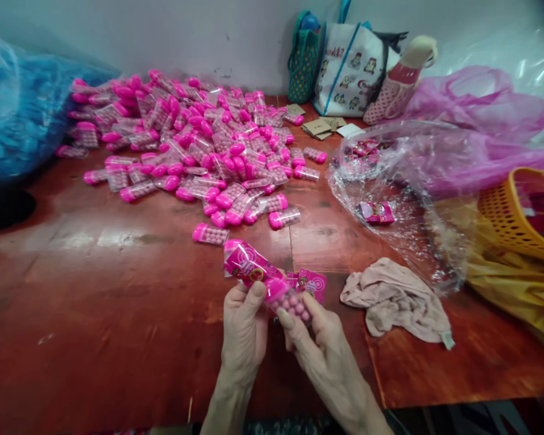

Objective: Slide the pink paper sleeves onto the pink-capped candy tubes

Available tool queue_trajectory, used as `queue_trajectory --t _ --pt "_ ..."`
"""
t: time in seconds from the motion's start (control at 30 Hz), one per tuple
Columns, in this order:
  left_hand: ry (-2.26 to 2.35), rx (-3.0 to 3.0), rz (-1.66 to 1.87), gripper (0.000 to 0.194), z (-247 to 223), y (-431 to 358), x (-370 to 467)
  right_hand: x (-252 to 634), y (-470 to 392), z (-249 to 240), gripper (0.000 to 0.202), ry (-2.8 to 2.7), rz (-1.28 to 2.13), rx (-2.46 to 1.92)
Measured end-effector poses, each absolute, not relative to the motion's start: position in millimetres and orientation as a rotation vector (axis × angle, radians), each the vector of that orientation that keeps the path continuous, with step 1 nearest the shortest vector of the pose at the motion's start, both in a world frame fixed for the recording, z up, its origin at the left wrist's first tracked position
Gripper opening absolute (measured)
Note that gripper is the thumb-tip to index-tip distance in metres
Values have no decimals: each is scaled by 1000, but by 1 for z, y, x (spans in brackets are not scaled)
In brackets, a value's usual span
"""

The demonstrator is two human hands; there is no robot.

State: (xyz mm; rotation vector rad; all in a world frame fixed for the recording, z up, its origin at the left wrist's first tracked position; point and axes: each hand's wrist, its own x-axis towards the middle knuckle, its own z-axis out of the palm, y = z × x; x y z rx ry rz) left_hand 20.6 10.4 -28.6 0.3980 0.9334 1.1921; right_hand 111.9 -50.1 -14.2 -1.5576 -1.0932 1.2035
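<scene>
My right hand is closed around a small clear container of pink candy balls, its pink cap tilted up to the left. In my left hand, thumb and fingers pinch a shiny printed pink plastic sleeve close against that cap. Whether the cap is inside the sleeve's end I cannot tell. Just behind my right fingers more printed pink sleeves lie on the table. A single filled container rests on its side beyond my left hand, in front of a big pile of like containers.
Blue plastic bag at left. Along the back wall stand a green bottle holder, a white printed bag and a bottle in a pink cover. At right: clear plastic bag, crumpled cloth, yellow basket.
</scene>
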Motion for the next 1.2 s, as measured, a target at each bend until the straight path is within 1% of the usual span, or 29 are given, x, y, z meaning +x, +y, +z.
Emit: queue_trajectory --t 0.07,0.17,0.27,0.4,0.47,0.63,0.7,0.83,1.03,1.1,1.2 --pt "909 403 1172 23 -30 9 21 109 -52 -16 19 -1154 1081 -1619" --pt "845 423 1097 19 -31 8 20 108 -51 -16 16 -1226 1005 -1648" --pt "830 447 1080 17 -33 7 19 106 -50 -20 16 -1255 964 -1630" --pt "815 433 1069 16 -33 5 23 101 -48 -26 11 -1242 753 -1592" --pt "798 392 1072 16 -33 5 25 100 -48 -27 10 -1227 706 -1575" --pt "816 380 1109 21 -32 6 25 102 -44 -23 19 -1052 1009 -1496" --pt "828 408 1107 19 -32 6 25 102 -43 -24 21 -984 1071 -1458" --pt "816 517 1022 17 -33 2 26 99 -45 -30 19 -896 1088 -1411" --pt "837 633 891 26 -36 -5 30 93 -43 -36 21 -750 1027 -1425" --pt "842 636 901 27 -37 -6 30 95 -41 -33 20 -782 1058 -1430" --pt "866 636 977 25 -40 -6 28 105 -42 -26 19 -995 1047 -1563"
